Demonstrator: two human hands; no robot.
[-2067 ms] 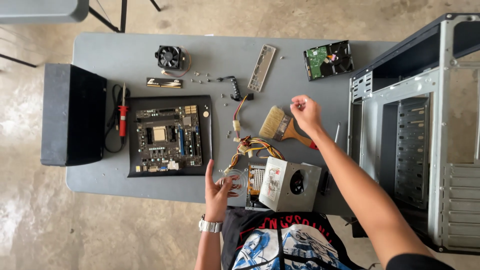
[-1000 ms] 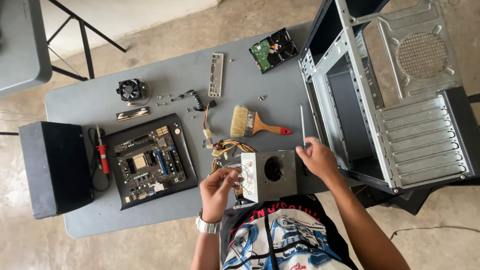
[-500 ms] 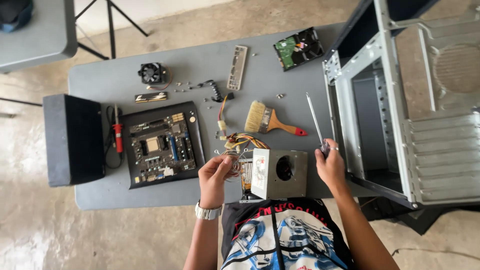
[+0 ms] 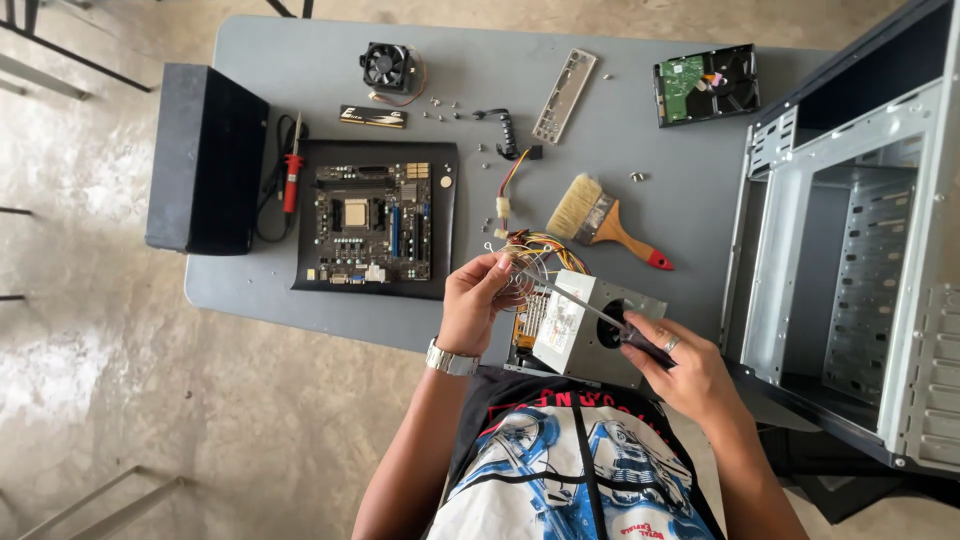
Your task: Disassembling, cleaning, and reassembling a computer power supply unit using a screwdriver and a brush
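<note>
**Power supply opened at the tabletop edge**

The power supply [image 4: 590, 325], a grey metal box, stands at the near edge of the tabletop [image 4: 640, 120], just in front of the person's chest, with its bundle of coloured wires [image 4: 545, 245] spilling out behind it. It looks already part way taken apart: a round wire fan guard [image 4: 525, 272] is off the box and up in the left hand [image 4: 478, 300], whose fingers are closed around its rim. The right hand [image 4: 685, 370] is clamped on the dark handle of a screwdriver [image 4: 590, 312], its shaft slanting up and left across the box toward the guard and the left fingers. Whether the tip sits in a screw I cannot tell. The rest of the box appears to be in one piece, so most of its stripping down seems left to do.

Just beyond lie a brush [image 4: 605, 222] with a red-tipped wooden handle and a short cable [image 4: 505, 195] with a white plug. To the left a motherboard [image 4: 372, 222] rests on a black mat, with a red-handled soldering iron [image 4: 290, 175] beside it and a black box [image 4: 205, 160] at the tabletop's left end. Farther back are a cooler fan [image 4: 387, 67], a memory stick [image 4: 372, 116], loose screws [image 4: 445, 110], a metal port plate [image 4: 563, 96] and a hard drive [image 4: 705, 82]. The bare computer case [image 4: 850, 260] stands open on the right
</note>
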